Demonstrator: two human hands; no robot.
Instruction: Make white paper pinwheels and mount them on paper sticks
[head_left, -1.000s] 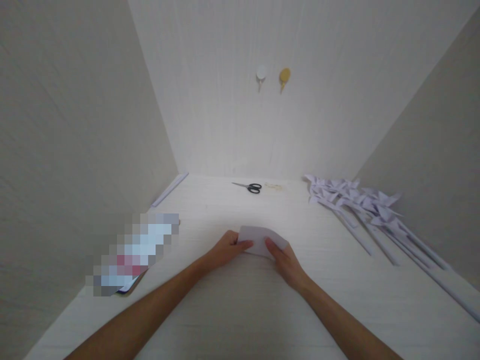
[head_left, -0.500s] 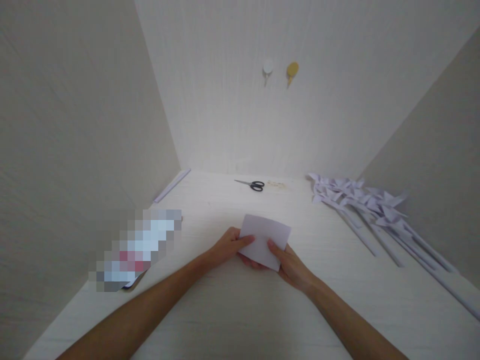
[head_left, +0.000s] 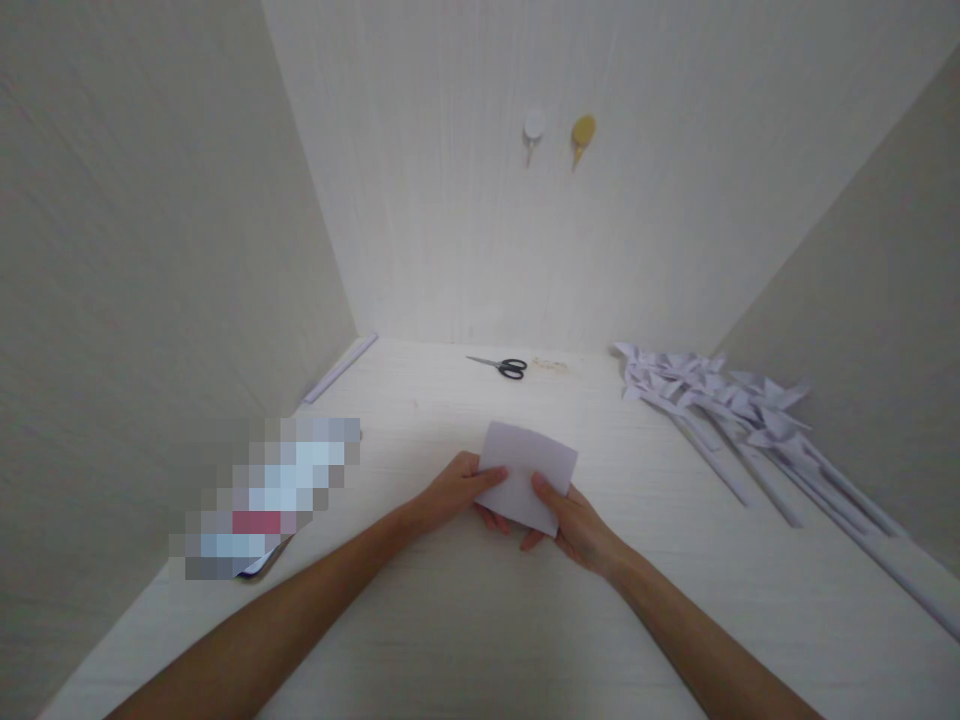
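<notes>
Okay, left hand (head_left: 454, 490) and right hand (head_left: 583, 528) pinched white paper (head_left: 527, 455) by opposite sides. Scissors (head_left: 500, 366) lay far on worktop (head_left: 435, 620), paper pinwheels (head_left: 776, 422) right.

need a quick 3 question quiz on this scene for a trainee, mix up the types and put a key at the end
1. What do the left hand and the right hand both hold?
(a) tape
(b) paper
(c) a cup

2. True or false: the scissors lie nearer the back wall than the paper does.

3. Fill in the colour: the hook just right of the white hook is ____.

Key:
1. b
2. True
3. Yellow
</notes>
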